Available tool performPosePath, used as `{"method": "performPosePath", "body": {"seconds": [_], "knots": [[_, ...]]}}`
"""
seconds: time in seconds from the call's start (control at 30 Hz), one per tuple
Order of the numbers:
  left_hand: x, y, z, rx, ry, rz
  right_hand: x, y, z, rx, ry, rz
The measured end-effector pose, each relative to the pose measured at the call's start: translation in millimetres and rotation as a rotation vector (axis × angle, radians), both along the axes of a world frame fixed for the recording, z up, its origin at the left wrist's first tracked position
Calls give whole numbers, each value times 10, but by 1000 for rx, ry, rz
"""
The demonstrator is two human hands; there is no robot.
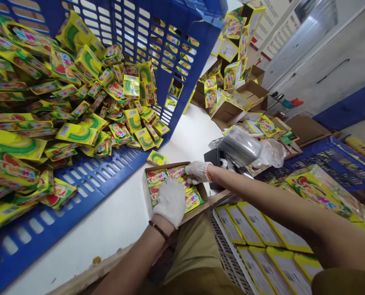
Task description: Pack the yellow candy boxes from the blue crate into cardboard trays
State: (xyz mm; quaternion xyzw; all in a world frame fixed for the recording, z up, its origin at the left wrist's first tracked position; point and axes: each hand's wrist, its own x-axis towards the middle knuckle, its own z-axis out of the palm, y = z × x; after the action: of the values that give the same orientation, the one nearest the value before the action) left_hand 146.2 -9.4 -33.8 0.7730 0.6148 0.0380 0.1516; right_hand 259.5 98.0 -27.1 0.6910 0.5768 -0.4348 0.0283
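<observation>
A shallow cardboard box (148, 192) stands at the table's edge in front of me, holding several small yellow-green cartons (193, 199) with fruit pictures. My left hand (171, 200), in a white knitted glove, lies over the cartons with its fingers stretched out and pressing on them. At the box's far right corner is my right hand (198, 171), gloved too, with its fingers curled down at the rim and the cartons. Whatever those fingers may grip is hidden. One loose carton (158, 158) lies just behind the box.
To the left, a tipped blue plastic crate (115, 157) spills over with many small cartons. Larger display boxes (231, 98) are heaped at the back. Plastic film (239, 143) and a black holder (213, 157) stand on the right. Below, a crate (231, 246) holds rows of packed boxes.
</observation>
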Motion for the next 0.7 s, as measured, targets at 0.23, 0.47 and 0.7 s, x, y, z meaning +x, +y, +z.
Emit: {"method": "performPosePath", "body": {"seconds": [0.23,0.47,0.7], "knots": [[-13,-11,-35,0,-42,-9,-34,-231,-142,153,-16,-157],[-26,-36,-66,13,-78,2,-135,-261,-37,120,-10,-130],[-52,-56,-45,57,-46,-8,-123,-295,-91,231,-46,-88]]}}
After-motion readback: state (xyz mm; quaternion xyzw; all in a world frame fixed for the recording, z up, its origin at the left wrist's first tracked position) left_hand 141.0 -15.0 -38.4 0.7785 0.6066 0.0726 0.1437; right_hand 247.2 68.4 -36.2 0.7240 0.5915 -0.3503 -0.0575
